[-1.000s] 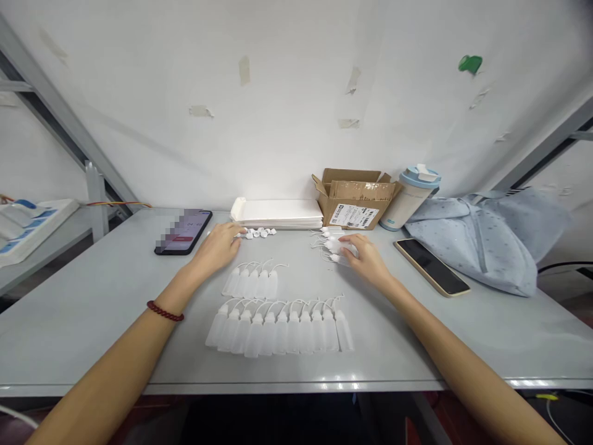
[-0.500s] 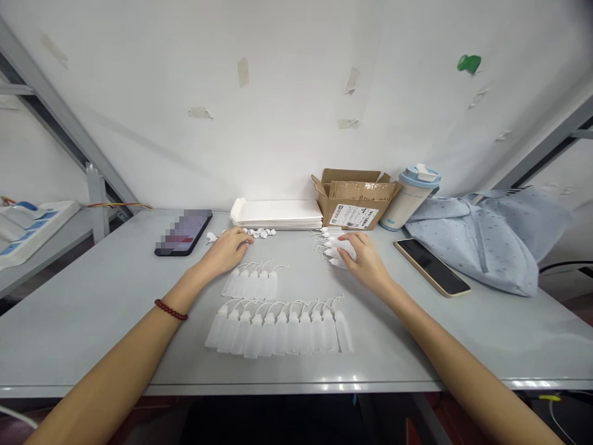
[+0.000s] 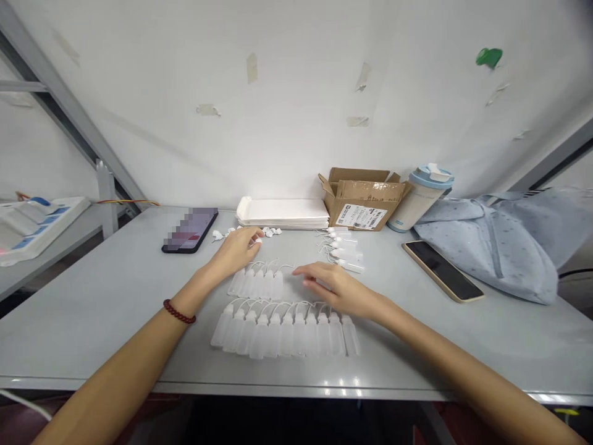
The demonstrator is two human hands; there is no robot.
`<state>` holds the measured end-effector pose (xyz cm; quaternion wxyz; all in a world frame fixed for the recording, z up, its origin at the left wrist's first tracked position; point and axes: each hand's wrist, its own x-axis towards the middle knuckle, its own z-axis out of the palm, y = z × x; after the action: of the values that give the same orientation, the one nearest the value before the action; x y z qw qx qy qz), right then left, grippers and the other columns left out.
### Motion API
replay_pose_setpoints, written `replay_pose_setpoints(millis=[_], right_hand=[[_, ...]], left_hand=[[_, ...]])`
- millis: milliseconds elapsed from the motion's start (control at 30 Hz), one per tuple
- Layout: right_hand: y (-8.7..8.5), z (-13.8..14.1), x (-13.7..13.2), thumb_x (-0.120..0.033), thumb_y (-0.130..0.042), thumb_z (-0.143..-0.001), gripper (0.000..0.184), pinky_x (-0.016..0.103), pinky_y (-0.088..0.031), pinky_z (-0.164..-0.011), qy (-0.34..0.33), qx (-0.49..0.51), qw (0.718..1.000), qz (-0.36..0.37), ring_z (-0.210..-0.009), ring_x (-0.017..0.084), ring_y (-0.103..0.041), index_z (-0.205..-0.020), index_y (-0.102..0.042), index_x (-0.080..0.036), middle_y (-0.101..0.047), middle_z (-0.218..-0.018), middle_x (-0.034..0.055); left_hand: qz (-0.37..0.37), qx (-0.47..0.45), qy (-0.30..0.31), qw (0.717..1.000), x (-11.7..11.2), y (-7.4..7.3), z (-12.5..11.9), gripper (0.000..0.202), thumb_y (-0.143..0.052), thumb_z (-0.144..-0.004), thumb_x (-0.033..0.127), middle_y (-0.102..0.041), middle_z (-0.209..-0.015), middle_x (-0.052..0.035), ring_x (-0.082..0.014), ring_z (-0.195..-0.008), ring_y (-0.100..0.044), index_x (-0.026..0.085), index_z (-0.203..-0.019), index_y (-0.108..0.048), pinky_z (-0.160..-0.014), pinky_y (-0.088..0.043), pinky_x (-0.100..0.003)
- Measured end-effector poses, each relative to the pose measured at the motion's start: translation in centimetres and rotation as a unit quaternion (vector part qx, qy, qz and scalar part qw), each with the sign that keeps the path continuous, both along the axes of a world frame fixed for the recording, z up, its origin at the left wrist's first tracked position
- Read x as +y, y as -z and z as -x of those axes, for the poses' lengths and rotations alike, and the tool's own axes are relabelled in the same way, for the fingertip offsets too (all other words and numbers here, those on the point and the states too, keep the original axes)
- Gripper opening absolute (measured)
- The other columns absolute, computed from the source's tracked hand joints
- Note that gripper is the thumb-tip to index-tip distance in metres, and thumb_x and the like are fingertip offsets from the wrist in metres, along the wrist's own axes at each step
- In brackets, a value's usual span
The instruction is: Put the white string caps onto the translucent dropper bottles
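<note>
My left hand [image 3: 237, 252] hovers with curled fingers over small white caps [image 3: 272, 232] at the back. Another white cap shows in the gap between its fingers and thumb; contact is unclear. My right hand [image 3: 340, 285] has its fingers stretched leftward, thumb apart, and nothing shows in it. It is beside a short row of translucent squeeze bottles [image 3: 257, 284] with thin white cords at their necks. Closer to the table's front edge lies a longer row of the same bottles [image 3: 280, 334]. Several more corded bottles [image 3: 345, 252] lie loosely beyond my right hand.
White flat boxes or packets [image 3: 285, 213] are stacked against the wall, beside an open cardboard box [image 3: 364, 204] and a leaning tumbler [image 3: 419, 201]. Phones lie left [image 3: 189, 232] and right [image 3: 442, 271]. A pale blue fabric bag [image 3: 486, 247] covers the right rear of the table [image 3: 115, 303].
My right hand has left the loose bottles on the right and moved left, toward the short row. My left hand stays by the caps. The view has shifted slightly.
</note>
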<state>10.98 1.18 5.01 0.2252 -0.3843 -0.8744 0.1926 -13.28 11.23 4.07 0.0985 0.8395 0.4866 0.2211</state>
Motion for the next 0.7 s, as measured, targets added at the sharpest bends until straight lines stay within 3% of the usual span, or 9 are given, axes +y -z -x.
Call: replay_pose_setpoints(millis=[100,333,500,700], right_hand=[[-0.3,1.4,0.7,-0.017,-0.039,-0.095,0.03,0.031,-0.048,-0.077,-0.051,-0.036,0.998,0.025,-0.085,0.018,-0.063,-0.119,-0.056,-0.017,-0.068,-0.096,0.0075],[0.0,3.1,2.6,-0.01,-0.04,-0.09,0.029,0.03,-0.047,-0.08,-0.093,-0.044,0.994,0.041,-0.086,0.017,-0.062,-0.107,-0.063,-0.015,-0.069,-0.095,0.0078],[0.2,3.3,2.4,0.005,-0.038,-0.077,0.044,0.022,-0.044,-0.062,-0.082,-0.06,0.992,0.076,-0.061,0.011,-0.056,-0.106,-0.064,-0.016,-0.066,-0.072,0.0007],[0.5,3.1,2.4,0.004,-0.038,-0.077,0.043,0.024,-0.044,-0.066,-0.071,-0.081,0.992,0.066,-0.068,0.013,-0.06,-0.103,-0.066,-0.016,-0.07,-0.088,0.0051]], left_hand=[[0.012,-0.04,-0.013,0.999,-0.8,-0.6,-0.7,0.028,-0.047,-0.081,0.028,-0.069,-0.095,-0.0098,-0.023,-0.083,-0.063,0.013,-0.099,-0.061,-0.076,-0.048,-0.034],[-0.006,-0.07,-0.019,0.997,-2.0,-1.4,-1.5,0.019,-0.051,-0.08,0.027,-0.069,-0.092,-0.007,-0.0213,-0.08,-0.063,0.016,-0.092,-0.061,-0.075,-0.049,-0.034],[-0.013,-0.079,-0.016,0.997,-2.3,-1.4,-1.8,0.018,-0.051,-0.08,0.026,-0.068,-0.092,-0.0069,-0.0211,-0.081,-0.062,0.016,-0.092,-0.061,-0.075,-0.049,-0.034],[-0.017,-0.09,-0.008,0.996,-2.6,-1.3,-2.0,0.017,-0.05,-0.081,0.025,-0.068,-0.091,-0.006,-0.0206,-0.081,-0.062,0.017,-0.09,-0.061,-0.074,-0.049,-0.034]])
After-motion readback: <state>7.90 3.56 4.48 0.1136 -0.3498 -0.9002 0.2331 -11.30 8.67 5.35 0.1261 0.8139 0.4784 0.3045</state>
